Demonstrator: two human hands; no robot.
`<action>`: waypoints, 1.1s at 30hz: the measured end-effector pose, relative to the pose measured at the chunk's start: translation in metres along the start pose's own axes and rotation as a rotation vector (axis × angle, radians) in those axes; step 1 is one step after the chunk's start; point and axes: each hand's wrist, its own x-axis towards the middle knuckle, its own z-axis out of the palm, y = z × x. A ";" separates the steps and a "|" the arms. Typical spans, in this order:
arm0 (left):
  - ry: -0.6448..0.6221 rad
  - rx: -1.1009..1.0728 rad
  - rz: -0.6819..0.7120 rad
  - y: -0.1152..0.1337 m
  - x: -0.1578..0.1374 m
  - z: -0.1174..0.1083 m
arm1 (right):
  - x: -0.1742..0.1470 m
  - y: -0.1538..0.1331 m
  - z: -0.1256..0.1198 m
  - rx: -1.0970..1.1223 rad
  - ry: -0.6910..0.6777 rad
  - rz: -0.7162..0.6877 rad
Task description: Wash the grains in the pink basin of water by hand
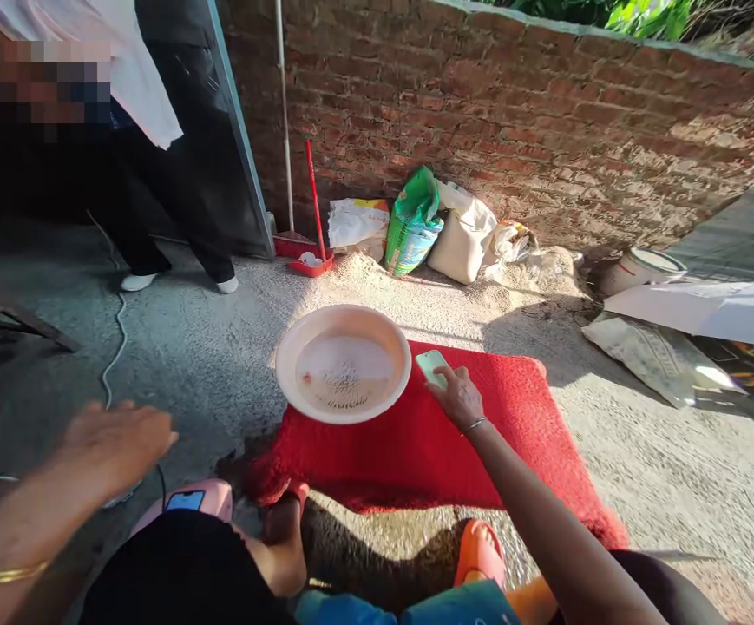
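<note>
My right hand [460,399], with a bracelet at its wrist, is closed on a pale green, flat rectangular bar [432,368], which looks like soap. It is over the red shaggy mat [507,408] on the ground before me. Beside it, a pale pink basin [344,323] rests partly on the mat's far left corner. The basin appears to hold water, with small bubbles or specks inside. My left hand [113,441] is raised over the concrete to the left of the mat. It is blurred, its fingers are not clear, and no held thing shows.
Along the brick wall [513,113] stand several sacks, one of them green [412,226], and a red dustpan [312,263]. A person [155,191] stands at the left near a cord [120,338]. A bucket [643,265] and a white board [708,305] are at right.
</note>
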 end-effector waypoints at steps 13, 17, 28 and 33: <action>-0.048 0.022 0.628 0.198 0.002 0.109 | -0.002 0.145 -0.037 -0.179 -0.030 0.539; -0.218 -0.145 0.754 0.211 0.009 0.095 | 0.006 0.121 -0.037 -0.113 0.032 0.458; -0.507 -0.321 0.871 0.213 0.040 0.095 | 0.071 -0.022 0.015 -0.006 -0.039 -0.073; -0.540 -0.378 0.842 0.209 0.042 0.096 | 0.067 0.097 -0.014 -0.086 0.005 0.230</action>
